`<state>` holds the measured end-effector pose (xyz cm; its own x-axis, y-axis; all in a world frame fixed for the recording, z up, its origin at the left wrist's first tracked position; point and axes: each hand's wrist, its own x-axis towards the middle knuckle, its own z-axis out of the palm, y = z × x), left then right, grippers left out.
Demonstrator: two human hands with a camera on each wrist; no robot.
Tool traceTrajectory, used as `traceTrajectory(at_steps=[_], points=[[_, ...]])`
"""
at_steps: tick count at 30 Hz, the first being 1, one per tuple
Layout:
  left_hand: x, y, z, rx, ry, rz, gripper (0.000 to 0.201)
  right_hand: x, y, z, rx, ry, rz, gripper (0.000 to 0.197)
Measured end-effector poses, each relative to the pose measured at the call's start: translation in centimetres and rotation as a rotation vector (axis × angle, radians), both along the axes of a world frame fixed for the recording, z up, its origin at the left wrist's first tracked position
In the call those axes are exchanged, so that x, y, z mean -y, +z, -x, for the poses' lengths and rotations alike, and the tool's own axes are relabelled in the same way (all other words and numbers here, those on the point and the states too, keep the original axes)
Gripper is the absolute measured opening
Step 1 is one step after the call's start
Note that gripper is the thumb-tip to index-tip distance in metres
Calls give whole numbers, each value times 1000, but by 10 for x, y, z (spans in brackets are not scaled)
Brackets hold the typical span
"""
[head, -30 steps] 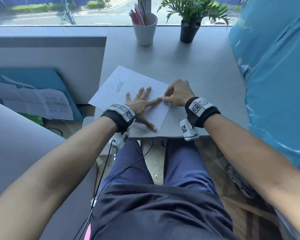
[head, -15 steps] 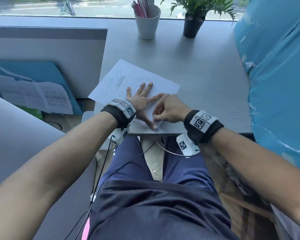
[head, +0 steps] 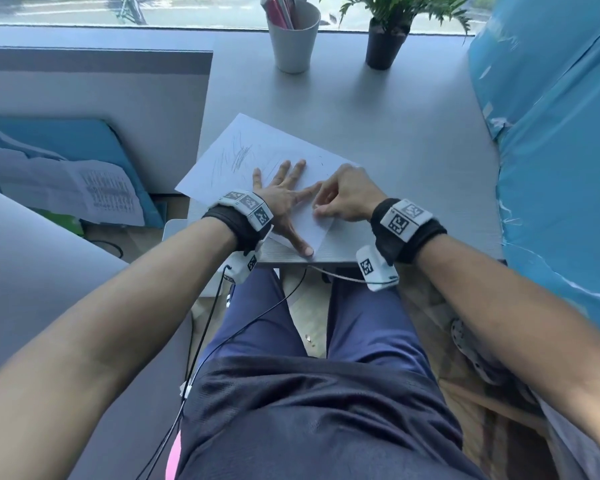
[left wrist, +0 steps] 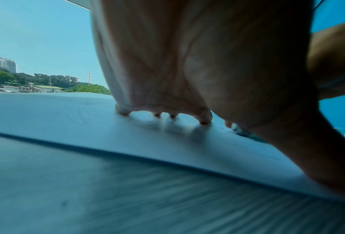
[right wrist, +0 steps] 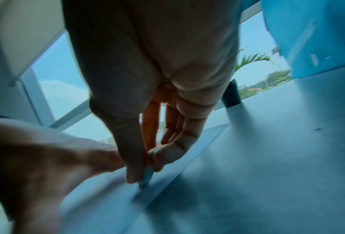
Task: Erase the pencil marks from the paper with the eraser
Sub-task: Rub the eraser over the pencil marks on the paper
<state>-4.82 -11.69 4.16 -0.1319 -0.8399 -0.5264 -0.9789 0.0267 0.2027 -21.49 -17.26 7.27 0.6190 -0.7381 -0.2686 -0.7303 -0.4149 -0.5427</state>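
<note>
A white sheet of paper (head: 267, 147) lies skewed on the grey desk (head: 395, 140), with pencil scribbles (head: 238, 157) on its far left part. My left hand (head: 284, 199) lies flat on the sheet with fingers spread, pressing it down. Its fingertips (left wrist: 204, 121) touch the paper (left wrist: 87, 120) in the left wrist view. My right hand (head: 340, 199) pinches a small eraser (right wrist: 147, 175) between thumb and fingers. The eraser tip touches the paper (right wrist: 111, 197) near its right edge, close to my left hand. The eraser is barely visible in the head view.
A white cup (head: 293, 39) of pens and a potted plant (head: 387, 32) stand at the desk's far edge by the window. A blue wrapped surface (head: 551, 150) rises along the right. A grey partition (head: 94, 109) is on the left. The paper's near corner reaches the desk's front edge.
My right hand with the eraser has moved along the paper, first nearer and then slightly back up. The left hand has stayed flat on the sheet.
</note>
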Motion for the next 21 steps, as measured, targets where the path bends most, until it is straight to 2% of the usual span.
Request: traceTrajectory(at_steps=[3,8,12,16,21], points=[[-1,1,0,4,-7,7,158,-23,-3,-4,-44,177,-57,10],[-1,5,2,8,2,-30,161,-4,0,-5,23,4,18,14],[-1,4,3,29,0,-18,159,-22,-4,-8,-20,158,-41,11],[-1,3,3,22,10,-9,157,-1,-5,-5,50,-26,2,14],[0,2,3,35,1,-13,158,-16,-8,-10,-24,123,-30,12]])
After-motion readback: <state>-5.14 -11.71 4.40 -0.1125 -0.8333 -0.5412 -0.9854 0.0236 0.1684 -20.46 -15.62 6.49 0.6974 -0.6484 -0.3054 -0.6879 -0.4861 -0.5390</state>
